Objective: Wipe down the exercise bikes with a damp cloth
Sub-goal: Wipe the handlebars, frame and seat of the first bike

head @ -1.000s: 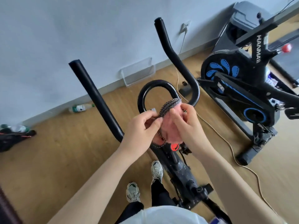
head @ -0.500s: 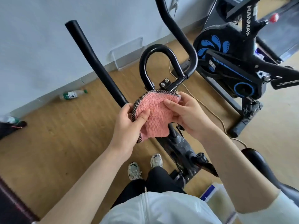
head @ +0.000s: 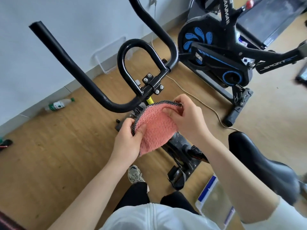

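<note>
A pink cloth (head: 155, 128) with a black-and-white woven edge is spread between both hands, just below the handlebars (head: 93, 80) of the near black exercise bike. My left hand (head: 128, 138) pinches its left edge, thumb on top. My right hand (head: 187, 117) pinches its upper right edge. The cloth hangs in front of the bike's stem and frame (head: 181, 146), hiding part of them. The bike's black saddle (head: 264, 163) is at the lower right. A second black bike with blue trim (head: 216, 52) stands at the upper right.
A plastic bottle (head: 58, 105) lies on the wooden floor by the wall. A cord (head: 207, 107) runs across the floor between the bikes. A clear box with a blue lid (head: 214, 201) sits at the lower right. A clear tray (head: 108, 58) leans at the wall.
The cloth has come away from the handlebar loop and down toward me, and both hands have spread it open. The view has tilted down, showing the saddle and box.
</note>
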